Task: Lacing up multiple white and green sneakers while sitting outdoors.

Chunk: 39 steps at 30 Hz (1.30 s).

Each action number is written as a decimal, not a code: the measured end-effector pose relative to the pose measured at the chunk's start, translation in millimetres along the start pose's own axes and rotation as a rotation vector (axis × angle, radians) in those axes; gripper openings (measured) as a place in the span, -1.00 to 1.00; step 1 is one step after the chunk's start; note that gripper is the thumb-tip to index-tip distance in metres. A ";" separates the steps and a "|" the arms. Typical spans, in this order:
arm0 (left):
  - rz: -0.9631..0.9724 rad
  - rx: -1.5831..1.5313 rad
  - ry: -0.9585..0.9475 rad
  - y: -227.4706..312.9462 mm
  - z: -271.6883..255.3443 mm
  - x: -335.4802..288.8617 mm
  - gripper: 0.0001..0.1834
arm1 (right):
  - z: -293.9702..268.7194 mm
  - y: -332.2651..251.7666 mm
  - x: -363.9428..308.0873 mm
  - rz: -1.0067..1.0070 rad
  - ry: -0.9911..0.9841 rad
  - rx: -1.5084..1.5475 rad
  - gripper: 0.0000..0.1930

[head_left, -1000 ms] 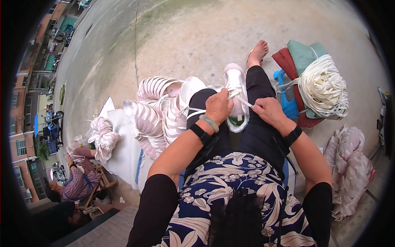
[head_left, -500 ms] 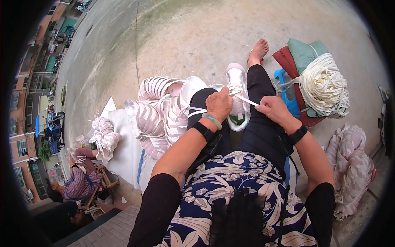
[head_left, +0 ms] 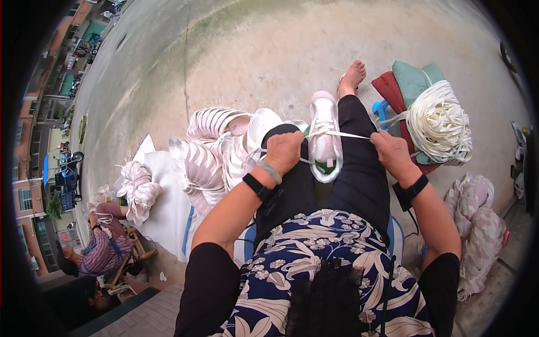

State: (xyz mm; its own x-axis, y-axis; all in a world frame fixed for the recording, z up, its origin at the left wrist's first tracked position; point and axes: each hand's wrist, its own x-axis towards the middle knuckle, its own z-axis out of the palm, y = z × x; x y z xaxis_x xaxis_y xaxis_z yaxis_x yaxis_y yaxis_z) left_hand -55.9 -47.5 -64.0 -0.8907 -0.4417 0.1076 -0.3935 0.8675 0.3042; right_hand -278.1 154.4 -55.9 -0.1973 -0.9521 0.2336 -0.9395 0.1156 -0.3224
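Note:
A white and pink sneaker (head_left: 324,126) rests between my thighs, its toe pointing away from me and green showing inside its opening. A white shoelace (head_left: 349,135) runs taut across it from hand to hand. My left hand (head_left: 283,151) is closed on the lace at the left of the shoe, above my left thigh. At the right, my right hand (head_left: 391,153) grips the lace's other side beyond my right thigh. Loose lace also shows below the left hand, beside the shoe. The fingers partly hide the lace ends.
Stacked pink and white shoe parts (head_left: 210,151) lie left of my legs on a white sheet (head_left: 165,216). A bundle of white laces (head_left: 439,123) sits at right on red and green cloth, by a blue plastic object (head_left: 382,109). More bundled pieces (head_left: 477,224) lie lower right. Another person (head_left: 104,250) sits far left.
My hands have moved apart, left hand to the left and right hand to the right. The lace between them is now longer and stretched straight across the shoe.

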 end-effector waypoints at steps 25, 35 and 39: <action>-0.356 0.458 0.123 -181.2 -174.8 -194.4 -0.93 | -157.4 286.1 -254.4 0.455 0.154 -0.363 -0.67; -0.590 -0.109 0.169 -143.8 -87.2 -147.3 -0.71 | -15.4 128.4 -145.5 1.116 0.107 1.052 -0.81; -0.624 -0.779 -0.145 -67.9 -68.8 -105.0 -0.66 | -11.8 -4.8 -66.7 0.986 -0.187 1.458 -0.77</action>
State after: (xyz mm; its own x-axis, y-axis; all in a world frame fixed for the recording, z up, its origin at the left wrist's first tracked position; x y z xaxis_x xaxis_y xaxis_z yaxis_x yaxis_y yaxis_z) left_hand 79.9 -75.8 -30.8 -0.6160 -0.6888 -0.3821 -0.5865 0.0773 0.8063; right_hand -263.7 220.7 -59.1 -0.3536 -0.7191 -0.5983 0.5079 0.3896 -0.7683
